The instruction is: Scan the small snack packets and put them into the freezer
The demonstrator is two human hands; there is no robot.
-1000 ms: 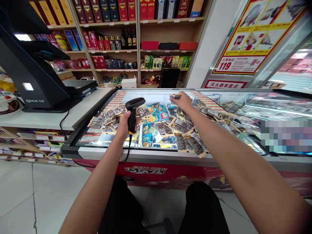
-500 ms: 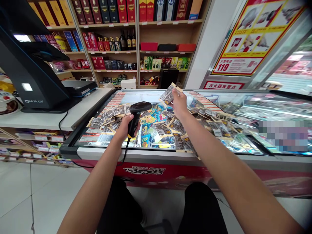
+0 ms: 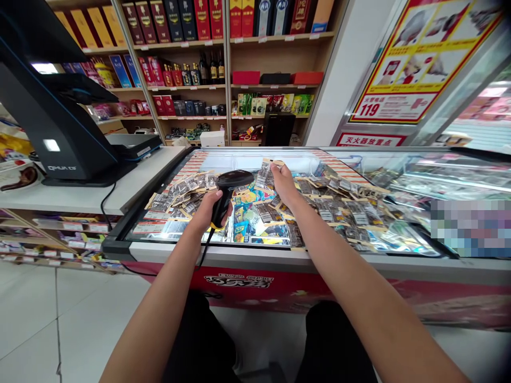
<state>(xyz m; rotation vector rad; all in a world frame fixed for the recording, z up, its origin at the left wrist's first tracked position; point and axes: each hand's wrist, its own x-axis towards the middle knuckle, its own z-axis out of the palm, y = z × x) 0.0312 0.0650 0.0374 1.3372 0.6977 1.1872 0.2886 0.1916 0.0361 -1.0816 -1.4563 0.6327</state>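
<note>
My left hand (image 3: 211, 209) is wrapped round the handle of a black barcode scanner (image 3: 233, 180), whose head points to the right. A cable runs down from the handle's yellow-edged base. Just right of the scanner head, my right hand (image 3: 284, 183) pinches a small snack packet (image 3: 264, 174) with dark contents and tan edges, held upright with its printed side toward the scanner. Beneath both hands, many similar packets (image 3: 325, 208) lie in loose piles on the glass top of a chest freezer (image 3: 159, 249). Blue and yellow packages (image 3: 243, 226) show through the glass between the piles.
To the left, a checkout machine (image 3: 75, 127) stands on a white counter (image 3: 88, 191). Shelves (image 3: 187, 90) of boxes and bottles rise behind the freezer. A red and yellow poster (image 3: 423, 64) hangs at the right. The scanner's cable passes over the freezer's front edge.
My right hand has brought the packet left and down, closer to the scanner head, and turned it more upright. My left hand still holds the scanner in nearly the same place.
</note>
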